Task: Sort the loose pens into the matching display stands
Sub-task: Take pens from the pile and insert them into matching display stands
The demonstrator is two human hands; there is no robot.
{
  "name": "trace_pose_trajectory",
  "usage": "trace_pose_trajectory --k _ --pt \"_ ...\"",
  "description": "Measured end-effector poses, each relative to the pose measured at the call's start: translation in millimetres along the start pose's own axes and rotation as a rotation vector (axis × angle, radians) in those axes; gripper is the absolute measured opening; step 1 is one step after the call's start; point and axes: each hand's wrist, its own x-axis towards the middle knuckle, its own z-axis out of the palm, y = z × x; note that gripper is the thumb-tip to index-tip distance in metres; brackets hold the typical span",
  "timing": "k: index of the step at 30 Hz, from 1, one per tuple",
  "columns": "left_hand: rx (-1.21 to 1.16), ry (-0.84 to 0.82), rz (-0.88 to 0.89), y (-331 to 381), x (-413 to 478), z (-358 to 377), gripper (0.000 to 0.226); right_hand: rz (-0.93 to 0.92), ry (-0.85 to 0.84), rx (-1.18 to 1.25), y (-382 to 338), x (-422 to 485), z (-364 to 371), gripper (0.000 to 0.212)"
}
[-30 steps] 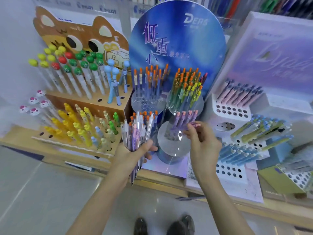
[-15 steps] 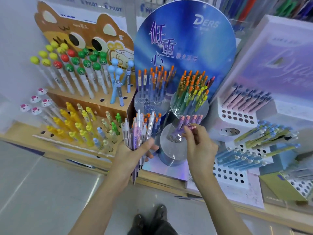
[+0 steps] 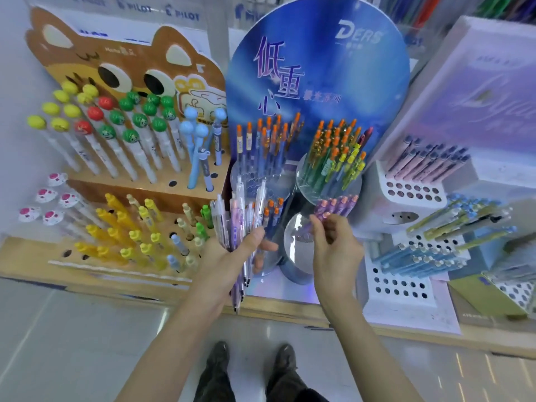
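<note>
**A:** What is closest?

**B:** Two bare forearms reach forward over dark shoes (image 3: pixel 252 364) on a pale floor.

**A:** And the hands?

**B:** At the front edge of a wooden shelf (image 3: pixel 284 311), the left hand (image 3: pixel 229 262) wraps its fingers round a bundle of loose pens (image 3: pixel 240 216), clicker ends up. Just beside it, the right hand (image 3: pixel 336 248) pinches the top of a purple pen (image 3: pixel 322 216) with thumb and curled fingers. That pen sits among matching purple ones in a clear cup (image 3: pixel 293 250).

**A:** Further back?

**B:** Mid-shelf is a blue round-backed display stand (image 3: pixel 319 68) holding orange-topped pens. A bear-shaped stand (image 3: pixel 124 62) fills the left end and a white perforated stand (image 3: pixel 406 195) the right.
</note>
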Motion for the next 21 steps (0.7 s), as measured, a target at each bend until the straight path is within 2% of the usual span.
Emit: trace_pose_trajectory --k 3,7,12,17,19,21 --pt "0.019 -0.044 -0.008 4 6 -11 0.026 0.032 0.082 -0.025 -6 -2 10 0.02" --pt "0.051 -0.109 -0.022 6 12 -26 0.012 0.095 0.121 -0.071 -11 -2 20 0.023" --pt "0.025 -0.19 -0.02 8 13 -38 0.018 0.113 0.177 -0.14 -15 -7 30 0.026" --pt "0.018 -0.247 -0.041 8 14 -46 0.021 0.192 0.144 -0.159 -36 -13 23 0.025" --pt "0.032 -0.276 -0.045 8 14 -49 0.024 0.187 0.124 -0.046 -49 -22 13 0.022" --pt "0.04 -0.31 -0.053 9 15 -51 0.024 0.218 -0.013 0.179 -67 -27 7 0.016"
